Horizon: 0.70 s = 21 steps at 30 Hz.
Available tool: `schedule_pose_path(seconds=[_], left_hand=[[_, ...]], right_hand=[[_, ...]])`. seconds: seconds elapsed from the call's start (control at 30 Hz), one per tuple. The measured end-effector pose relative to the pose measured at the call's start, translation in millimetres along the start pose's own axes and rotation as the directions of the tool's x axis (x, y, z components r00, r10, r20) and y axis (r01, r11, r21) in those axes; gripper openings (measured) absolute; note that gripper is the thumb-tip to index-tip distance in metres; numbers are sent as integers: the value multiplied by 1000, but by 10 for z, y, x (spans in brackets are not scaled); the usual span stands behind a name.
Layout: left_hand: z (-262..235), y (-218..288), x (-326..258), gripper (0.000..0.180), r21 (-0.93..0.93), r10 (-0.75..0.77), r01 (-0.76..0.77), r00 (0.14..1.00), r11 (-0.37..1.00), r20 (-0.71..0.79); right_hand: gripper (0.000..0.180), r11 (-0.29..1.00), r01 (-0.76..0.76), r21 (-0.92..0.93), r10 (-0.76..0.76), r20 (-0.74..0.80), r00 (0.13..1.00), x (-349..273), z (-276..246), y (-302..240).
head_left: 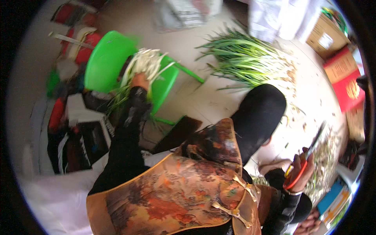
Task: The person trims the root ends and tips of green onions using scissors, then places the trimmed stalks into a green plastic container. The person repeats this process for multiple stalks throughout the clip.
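Note:
My left hand (140, 81) reaches out over a green plastic chair (105, 62) and grips a bunch of spring onions (145, 62) by its white ends, the green leaves trailing down toward me. My right hand (303, 166) is low at the right and holds scissors (309, 154) with red-orange handles, blades pointing up and away. A large pile of green spring onions (246, 58) lies on the floor beyond my black-clad knee (260, 109).
Trimmings and peelings (325, 160) are heaped on the floor by my right hand. Cardboard boxes (327, 35) and red boxes (346, 84) stand at the right. White sacks (274, 17) are at the back. Bags and clutter (74, 129) fill the left side.

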State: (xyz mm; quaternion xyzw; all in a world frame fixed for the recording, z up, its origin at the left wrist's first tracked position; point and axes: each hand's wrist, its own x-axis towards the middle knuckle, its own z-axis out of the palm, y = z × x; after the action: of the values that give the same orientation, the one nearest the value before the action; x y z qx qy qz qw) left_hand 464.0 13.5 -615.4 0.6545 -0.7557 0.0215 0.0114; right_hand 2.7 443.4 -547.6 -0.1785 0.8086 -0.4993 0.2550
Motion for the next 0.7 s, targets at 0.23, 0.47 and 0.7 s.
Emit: schedule_pose_path(seconds=[0.23, 0.47, 0.7], left_hand=[[-296, 1137, 129, 16, -409, 359, -399, 917, 820, -175], [-104, 3369, 268, 16, -597, 853, -672, 521, 439, 42], [686, 4830, 248, 29, -373, 854, -788, 519, 489, 23]], right_hand=[[29, 1000, 14, -6, -13, 94, 995, 66, -363, -331], [24, 995, -97, 33, 99, -62, 993, 291, -714, -499], [24, 964, -184, 189, 226, -229, 947, 355, -889, -364]])
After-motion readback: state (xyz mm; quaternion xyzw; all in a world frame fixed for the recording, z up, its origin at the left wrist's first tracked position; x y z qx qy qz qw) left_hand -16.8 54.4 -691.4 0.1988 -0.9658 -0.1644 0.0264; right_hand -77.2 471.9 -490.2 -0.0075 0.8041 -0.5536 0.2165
